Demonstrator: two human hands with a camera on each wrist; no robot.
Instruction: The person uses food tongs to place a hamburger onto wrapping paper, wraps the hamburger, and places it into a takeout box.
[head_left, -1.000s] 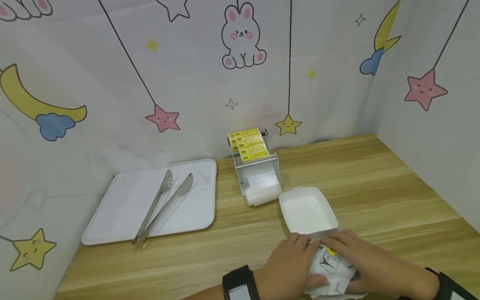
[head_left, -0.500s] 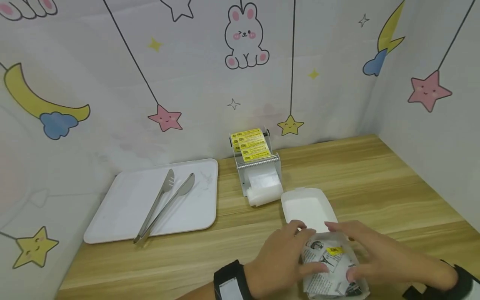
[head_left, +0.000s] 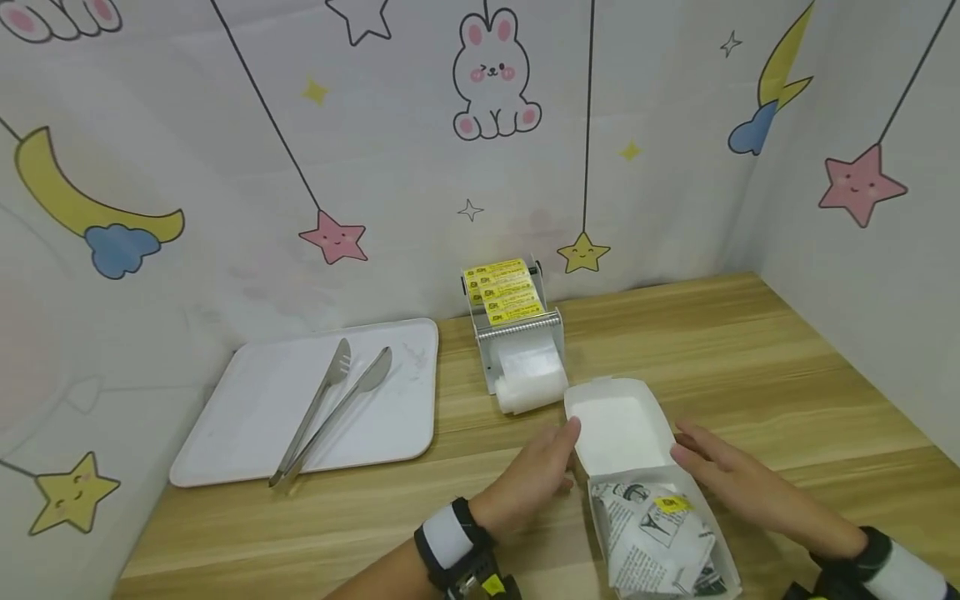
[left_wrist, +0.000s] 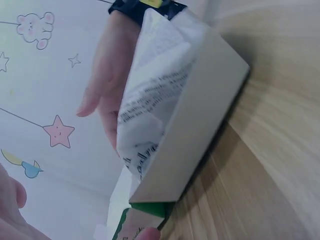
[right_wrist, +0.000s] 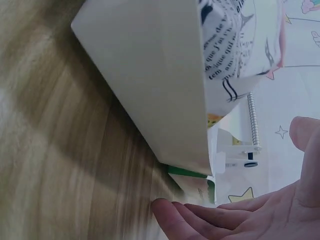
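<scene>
A white takeaway box [left_wrist: 205, 120] stands on the table with its lid [head_left: 618, 425] folded back, away from me. In its base lies a bundle [head_left: 652, 542] wrapped in newsprint-patterned paper, a yellow sticker [head_left: 673, 504] on top. What the paper wraps is hidden. My left hand [head_left: 528, 477] is beside the lid's left edge, fingers extended and fingertips right at that edge. Opposite it, my right hand [head_left: 738, 479] has its fingers stretched toward the lid's right side near the hinge. Neither hand holds anything. In the right wrist view the right fingers [right_wrist: 215, 217] reach toward the lid.
A metal label dispenser [head_left: 557, 346] with a roll of yellow labels [head_left: 513, 292] stands behind the box, its backing strip [head_left: 528, 387] curling forward. Left of it, metal tongs [head_left: 375, 371] lie across a white tray [head_left: 247, 417]. A patterned curtain [head_left: 420, 167] closes off the back.
Both hands have let go of the wrapped bundle, which now sits down inside the box base. They have parted and moved away from me to either side of the lid.
</scene>
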